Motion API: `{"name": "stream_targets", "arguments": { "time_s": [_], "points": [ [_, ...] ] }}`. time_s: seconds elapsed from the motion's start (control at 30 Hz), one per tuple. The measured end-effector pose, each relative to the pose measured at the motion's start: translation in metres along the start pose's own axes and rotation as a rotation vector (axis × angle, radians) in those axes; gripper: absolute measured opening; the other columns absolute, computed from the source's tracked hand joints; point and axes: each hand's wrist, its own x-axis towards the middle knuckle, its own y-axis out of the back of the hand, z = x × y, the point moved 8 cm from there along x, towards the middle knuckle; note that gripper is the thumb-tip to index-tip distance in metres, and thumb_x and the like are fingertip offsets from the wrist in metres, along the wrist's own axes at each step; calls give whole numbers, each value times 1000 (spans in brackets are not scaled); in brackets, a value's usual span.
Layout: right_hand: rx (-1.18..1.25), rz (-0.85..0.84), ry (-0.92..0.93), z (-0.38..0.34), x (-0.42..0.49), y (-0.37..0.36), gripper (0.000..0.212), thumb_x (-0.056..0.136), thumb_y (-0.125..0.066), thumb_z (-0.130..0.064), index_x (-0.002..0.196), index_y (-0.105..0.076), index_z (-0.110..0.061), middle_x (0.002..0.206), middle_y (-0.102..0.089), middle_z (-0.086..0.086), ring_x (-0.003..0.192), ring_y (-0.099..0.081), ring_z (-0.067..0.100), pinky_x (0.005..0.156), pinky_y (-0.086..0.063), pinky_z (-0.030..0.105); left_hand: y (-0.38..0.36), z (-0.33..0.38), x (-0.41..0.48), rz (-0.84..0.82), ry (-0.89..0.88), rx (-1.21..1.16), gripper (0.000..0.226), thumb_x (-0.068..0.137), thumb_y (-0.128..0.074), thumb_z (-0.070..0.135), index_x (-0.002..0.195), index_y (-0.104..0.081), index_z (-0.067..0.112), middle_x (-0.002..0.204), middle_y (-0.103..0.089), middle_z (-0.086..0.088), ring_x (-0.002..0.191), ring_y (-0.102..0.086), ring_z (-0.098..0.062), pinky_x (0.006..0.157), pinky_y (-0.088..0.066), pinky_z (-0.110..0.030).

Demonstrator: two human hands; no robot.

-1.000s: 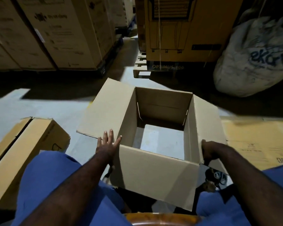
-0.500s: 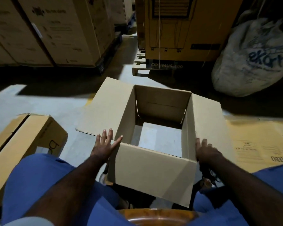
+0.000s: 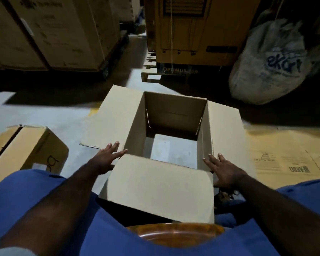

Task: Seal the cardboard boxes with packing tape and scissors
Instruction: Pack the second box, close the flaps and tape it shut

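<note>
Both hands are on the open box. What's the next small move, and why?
Probably fold both side flaps inward: the left hand rests flat on the left flap, the right hand on the right flap, both flaps are splayed outward, and the box is open.

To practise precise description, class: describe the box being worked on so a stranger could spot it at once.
Find the person's blue trousers at the bottom of the view. Between the knees stands the open cardboard box, left hand and right hand at its side flaps. Unlike the closed box to its left, its flaps are spread open.
</note>
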Motion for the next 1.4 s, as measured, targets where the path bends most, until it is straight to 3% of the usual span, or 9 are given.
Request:
{"name": "stream_targets", "arguments": {
  "time_s": [0.3, 0.4, 0.5, 0.57, 0.7, 0.87, 1.07, 1.3, 1.4],
  "points": [
    [-48, 23, 39, -8, 5, 10, 79, 101, -51, -41, 162, -1, -37, 170, 6, 12, 153, -6, 47, 118, -32, 49, 16, -14, 1, -28, 80, -27, 84, 102, -57, 19, 156, -4, 55, 169, 13, 6, 156, 6, -29, 118, -20, -56],
    [118, 94, 20, -1, 15, 22, 67, 104, -45, -31, 163, -13, -28, 170, -11, 13, 152, -21, 41, 115, -35, 45, 32, -13, 10, -96, 53, -237, 73, 107, -41, 8, 136, -28, 74, 166, -19, -9, 150, -22, -38, 118, -24, -48],
    [494, 197, -101, 14, 23, 36, 52, 100, -48, -57, 143, -53, -27, 146, -51, 7, 123, -56, 28, 102, -47, 39, 56, -11, 16, 122, 44, -394, 28, 107, -48, 21, 111, -75, 25, 134, -62, -19, 122, -58, -33, 104, -43, -40],
    [709, 243, -168, 18, 26, 41, 54, 94, -59, -62, 133, -62, -25, 130, -61, 0, 110, -62, 22, 95, -51, 37, 56, -15, 22, 169, 142, -414, 42, 106, -46, 40, 94, -74, 12, 110, -70, -9, 104, -65, -30, 87, -47, -36],
    [957, 407, -268, 25, 29, 53, 45, 91, -71, -51, 125, -64, -22, 112, -67, -1, 97, -63, 21, 81, -48, 31, 55, -4, 31, 306, 352, -517, 50, 102, -57, 37, 73, -69, -1, 81, -68, -15, 84, -64, -35, 70, -46, -38],
    [1065, 508, -392, 37, 32, 49, 38, 105, -50, -40, 120, -66, -9, 120, -69, 15, 104, -63, 34, 84, -51, 39, 55, 13, 31, 397, 543, -726, 48, 106, -47, 34, 73, -59, 1, 94, -68, -27, 95, -63, -42, 77, -47, -42],
    [853, 382, -491, 53, 30, 42, 48, 105, -43, -49, 85, -67, -12, 105, -70, 17, 94, -63, 36, 81, -51, 38, 50, 23, 25, 84, 671, -465, 55, 105, -38, 50, 125, -63, 5, 131, -62, -19, 123, -58, -38, 97, -49, -43],
    [1062, 51, -646, 60, 22, 18, 49, 101, -57, -42, 107, -64, 7, 102, -66, 21, 88, -67, 38, 75, -58, 41, 30, 44, 14, -171, 507, -423, 56, 109, -33, 44, 132, -57, -2, 132, -62, -20, 119, -60, -32, 83, -42, -28],
    [1303, -46, -718, 51, 11, 14, 38, 101, -62, -29, 104, -60, 8, 97, -60, 23, 79, -62, 37, 59, -55, 38, 16, 48, 12, -264, 554, -566, 48, 108, -44, 37, 127, -58, -4, 104, -65, -13, 92, -64, -24, 65, -46, -24]
  ]
}}
